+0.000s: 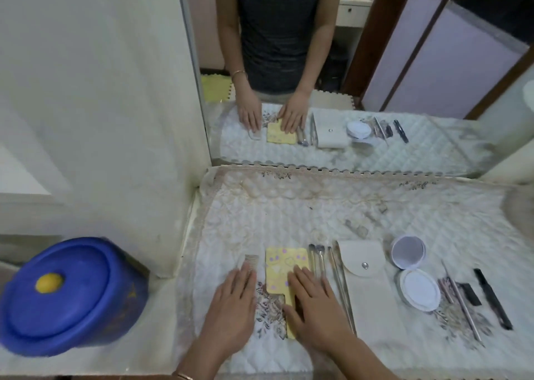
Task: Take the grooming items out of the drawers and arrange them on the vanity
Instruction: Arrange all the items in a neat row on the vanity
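The left hand (231,301) is lying flat, fingers spread, on the comb (250,259) at nine o'clock of the yellow card (284,267), which the open right hand (310,304) is pressing (a careless nudge could be scattering the metal tools (318,259) just beside it).

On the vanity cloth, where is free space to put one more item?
Free: the wide back strip between the mirror and the item row. Crowded: the front row, from comb and yellow card to the black tools.
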`<state>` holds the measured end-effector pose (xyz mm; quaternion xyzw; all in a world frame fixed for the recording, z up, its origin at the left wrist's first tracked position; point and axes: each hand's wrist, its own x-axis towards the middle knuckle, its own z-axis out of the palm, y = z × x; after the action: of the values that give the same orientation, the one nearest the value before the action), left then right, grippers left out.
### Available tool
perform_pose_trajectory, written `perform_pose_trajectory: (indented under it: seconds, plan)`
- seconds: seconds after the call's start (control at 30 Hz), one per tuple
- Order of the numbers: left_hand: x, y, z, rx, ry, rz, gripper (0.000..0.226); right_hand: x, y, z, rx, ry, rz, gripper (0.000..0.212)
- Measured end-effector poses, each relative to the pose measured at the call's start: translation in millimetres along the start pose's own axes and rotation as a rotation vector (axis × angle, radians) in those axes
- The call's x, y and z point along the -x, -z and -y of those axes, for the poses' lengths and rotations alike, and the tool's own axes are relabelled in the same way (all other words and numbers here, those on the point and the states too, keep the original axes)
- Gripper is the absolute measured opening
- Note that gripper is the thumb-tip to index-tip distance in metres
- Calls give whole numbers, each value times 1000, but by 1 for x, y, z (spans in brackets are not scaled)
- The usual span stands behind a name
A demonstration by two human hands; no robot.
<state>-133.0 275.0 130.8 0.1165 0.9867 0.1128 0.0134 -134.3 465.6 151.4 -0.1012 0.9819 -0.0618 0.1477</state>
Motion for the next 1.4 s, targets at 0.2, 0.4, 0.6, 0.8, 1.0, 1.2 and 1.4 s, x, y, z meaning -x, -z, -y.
perform_pose_trajectory:
  seconds: [0.2,0.4,0.6,0.8,1.0,1.2,1.4]
  plan:
    - [-1,6,-16,22,57,136,68,6,2,8,-52,-52,51,54]
    - [0,2,-14,-6,61,105,55,16,5,1,-58,-67,-152,54]
    - [-14,3,-47,-2,-44,14,53,37,8,-56,-101,-336,-344,54]
    - [-33,-7,-119,37,-255,92,43,53,12,-95,-110,-329,-255,60]
    - [-37,-25,-151,27,-175,131,54,51,8,-118,-124,-185,-278,59]
    - [-38,-19,-161,57,-66,92,66,44,3,-134,-119,-89,-378,61]
    - [-30,-22,-160,93,2,100,36,44,1,-138,-169,-4,-438,62]
